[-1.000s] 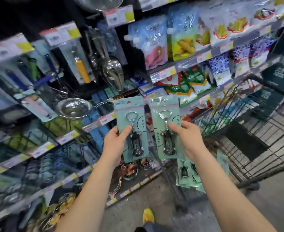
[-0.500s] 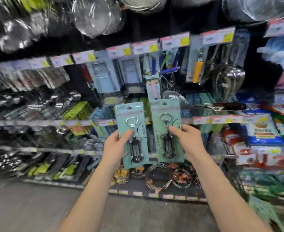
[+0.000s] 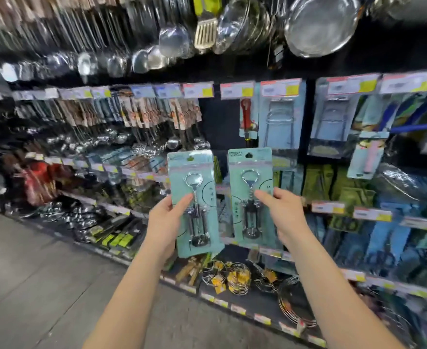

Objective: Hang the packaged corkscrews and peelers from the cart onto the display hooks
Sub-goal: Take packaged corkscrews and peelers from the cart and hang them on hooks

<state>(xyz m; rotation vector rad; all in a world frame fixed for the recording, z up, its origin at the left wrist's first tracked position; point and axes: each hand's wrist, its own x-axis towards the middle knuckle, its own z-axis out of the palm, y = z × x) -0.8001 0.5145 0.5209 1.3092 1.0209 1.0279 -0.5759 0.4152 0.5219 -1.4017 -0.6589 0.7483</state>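
You've got one in each hand now: your left hand [image 3: 165, 220] grips the left pack [image 3: 196, 172] along its left edge, thumb across the front just below the corkscrew's ring, fingers hidden behind the card. Your right hand [image 3: 285, 212] pinches the right pack [image 3: 251, 162] from its right side, thumb pointing in toward the corkscrew's neck. Both teal cards stand upright, side by side with a gap between them, the right one a touch higher, held up in the air in front of the display, not touching any hook. Behind the gap sits a dark panel [image 3: 217, 122] under a row of price tags [image 3: 237, 89]. Right of it hang pale blue packs [image 3: 280, 122] with wire tools inside. Up top, steel ladles [image 3: 141, 59], a slotted turner [image 3: 205, 34] and round bowls [image 3: 323, 23] hang in a line, all blurred. Down low, just under your packs, wire racks [image 3: 237, 278] sit on the bottom shelf, and grey floor [image 3: 31, 273] runs off to your left.
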